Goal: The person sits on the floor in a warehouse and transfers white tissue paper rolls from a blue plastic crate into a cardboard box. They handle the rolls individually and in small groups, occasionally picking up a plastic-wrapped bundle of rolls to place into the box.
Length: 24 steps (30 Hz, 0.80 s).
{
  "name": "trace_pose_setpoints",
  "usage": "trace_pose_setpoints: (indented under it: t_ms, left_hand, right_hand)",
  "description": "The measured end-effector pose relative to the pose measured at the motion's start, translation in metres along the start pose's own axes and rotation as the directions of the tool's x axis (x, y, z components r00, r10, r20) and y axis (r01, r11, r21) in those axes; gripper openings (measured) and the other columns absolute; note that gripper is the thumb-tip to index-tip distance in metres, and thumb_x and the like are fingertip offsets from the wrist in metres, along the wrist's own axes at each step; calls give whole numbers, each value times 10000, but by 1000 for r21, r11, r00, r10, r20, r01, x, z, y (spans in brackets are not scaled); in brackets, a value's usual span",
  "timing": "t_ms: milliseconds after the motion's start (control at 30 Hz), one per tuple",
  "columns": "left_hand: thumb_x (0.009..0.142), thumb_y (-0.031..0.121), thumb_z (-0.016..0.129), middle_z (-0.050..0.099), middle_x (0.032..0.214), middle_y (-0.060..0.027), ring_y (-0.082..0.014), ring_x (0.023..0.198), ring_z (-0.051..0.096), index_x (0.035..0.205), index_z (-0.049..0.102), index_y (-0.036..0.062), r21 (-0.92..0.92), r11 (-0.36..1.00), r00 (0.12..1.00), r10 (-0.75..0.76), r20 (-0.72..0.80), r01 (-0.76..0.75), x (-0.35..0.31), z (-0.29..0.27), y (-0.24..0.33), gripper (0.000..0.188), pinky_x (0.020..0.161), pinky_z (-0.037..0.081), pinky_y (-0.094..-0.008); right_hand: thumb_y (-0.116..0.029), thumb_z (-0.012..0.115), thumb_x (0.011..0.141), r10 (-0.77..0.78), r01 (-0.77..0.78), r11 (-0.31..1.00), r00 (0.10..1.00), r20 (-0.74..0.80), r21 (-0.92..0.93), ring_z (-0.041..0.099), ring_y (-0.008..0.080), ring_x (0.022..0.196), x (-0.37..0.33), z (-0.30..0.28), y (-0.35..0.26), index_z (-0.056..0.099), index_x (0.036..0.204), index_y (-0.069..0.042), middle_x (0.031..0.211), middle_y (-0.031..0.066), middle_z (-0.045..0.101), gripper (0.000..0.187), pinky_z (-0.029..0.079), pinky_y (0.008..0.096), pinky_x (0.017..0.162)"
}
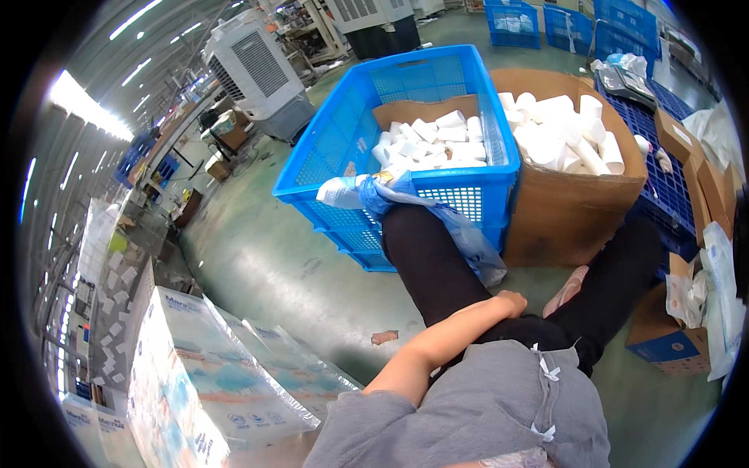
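Note:
My left hand point(511, 303) rests on my lap with its fingers curled in, and nothing shows in it. My right hand does not show. In front of my knees stands a tall blue plastic crate point(300, 187), lined partly with cardboard, holding many short white rolls point(449, 140). Over its near rim hangs a crumpled blue and clear plastic bag point(468, 234), which drapes down beside my left knee. Against the crate's right side is an open cardboard box point(569, 218), heaped with more white rolls point(558, 136) of differing lengths.
Large printed plastic packs point(226, 382) stand at the lower left. On the right, a blue slatted pallet point(671, 168) carries a scale point(626, 84); a small open carton point(671, 343) sits nearer me. Farther back are an air cooler point(253, 66) and more blue crates point(511, 23).

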<state>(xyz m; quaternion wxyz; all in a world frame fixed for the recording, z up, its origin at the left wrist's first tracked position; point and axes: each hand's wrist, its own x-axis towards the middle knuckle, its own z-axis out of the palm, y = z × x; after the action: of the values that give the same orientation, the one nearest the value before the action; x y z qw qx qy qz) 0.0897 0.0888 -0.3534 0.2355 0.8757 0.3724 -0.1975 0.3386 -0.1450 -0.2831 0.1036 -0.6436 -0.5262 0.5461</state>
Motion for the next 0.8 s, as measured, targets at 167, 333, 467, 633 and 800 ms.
trace_pose_setpoints:
  t_ms: [167,333,467,633,800]
  left_hand:
    - [783,144,601,655,1090,-148,-289,1028,630,1022,686,50,70,997,1000,21,-18,-20,-1,-14,13,271,815,521,-389]
    - [804,131,576,649,1090,-174,-309,1016,634,1043,675,34,16,996,995,89,-37,-89,5,-8,45,276,821,515,-412]
    - [792,164,587,661,1025,-186,-331,946,647,983,670,15,-75,971,969,216,-119,-225,26,5,71,256,770,520,-429]
    - [744,185,658,658,1044,-166,-318,972,635,1007,670,53,-138,964,964,203,-173,-228,38,8,64,295,788,516,-419]
    - [752,194,650,640,1095,-160,-309,1007,621,1146,622,92,-90,943,946,323,-3,-322,37,-7,72,408,841,495,-403]
  right_hand:
    - [-481,553,846,31,-31,999,999,8,-38,625,289,920,7,-9,0,663,1073,-86,962,155,667,468,490,368,816]
    - [-493,552,844,75,-73,994,997,21,-80,626,298,928,14,-17,8,662,1080,-89,971,158,667,481,491,371,823]
    - [-502,551,842,128,-123,986,991,42,-115,626,305,935,16,-24,9,661,1086,-91,978,160,668,491,491,373,829]
    - [-514,549,840,178,-164,970,982,64,-180,627,313,942,18,-28,12,660,1093,-93,987,163,668,503,491,376,836]
    - [-526,548,838,297,-252,922,947,119,-294,627,322,950,7,-40,29,659,1100,-95,996,166,668,516,492,379,843]
